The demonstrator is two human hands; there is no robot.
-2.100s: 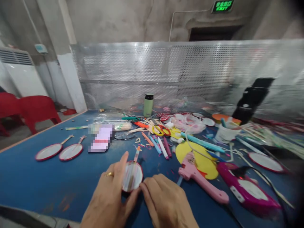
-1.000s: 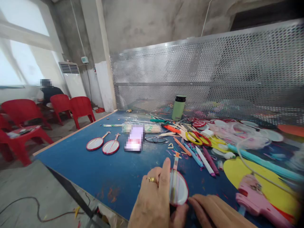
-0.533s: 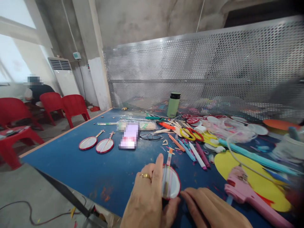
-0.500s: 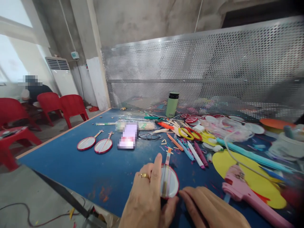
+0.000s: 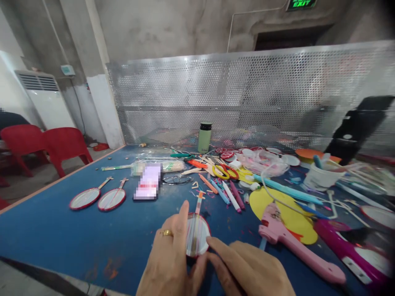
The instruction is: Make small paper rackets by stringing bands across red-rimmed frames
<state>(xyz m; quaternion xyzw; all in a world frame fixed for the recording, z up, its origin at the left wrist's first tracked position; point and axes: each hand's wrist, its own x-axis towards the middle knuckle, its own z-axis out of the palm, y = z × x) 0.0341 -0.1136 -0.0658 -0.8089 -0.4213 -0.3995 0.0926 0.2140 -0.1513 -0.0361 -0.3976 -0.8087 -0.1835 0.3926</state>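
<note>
A small toy banjo [image 5: 202, 236], a round pale disc with a red rim, string-like lines and a craft-stick neck, lies at the front of the blue table. My left hand [image 5: 171, 250] grips it at its left side and lower edge, the index finger stretched along the disc. A gold ring is on that hand. My right hand [image 5: 247, 263] is closed, its fingertips pinching at the disc's lower right rim; the exact contact is partly hidden. Two similar toy banjos, one on the left [image 5: 84, 199] and one nearer the phone [image 5: 111, 200], lie on the table.
A phone [image 5: 148, 183], glasses [image 5: 177, 180] and a green bottle [image 5: 204, 139] stand or lie beyond my hands. To the right are markers [image 5: 232, 196], scissors [image 5: 220, 172], yellow sheet [image 5: 259, 203], a pink glue gun [image 5: 296, 244] and a white cup [image 5: 322, 176]. A perforated metal panel [image 5: 185, 90] borders the back.
The view has turned right, so everything sits further left. My right fingertips have come onto the toy banjo's rim, where they were just beside it before. My left hand keeps its grip.
</note>
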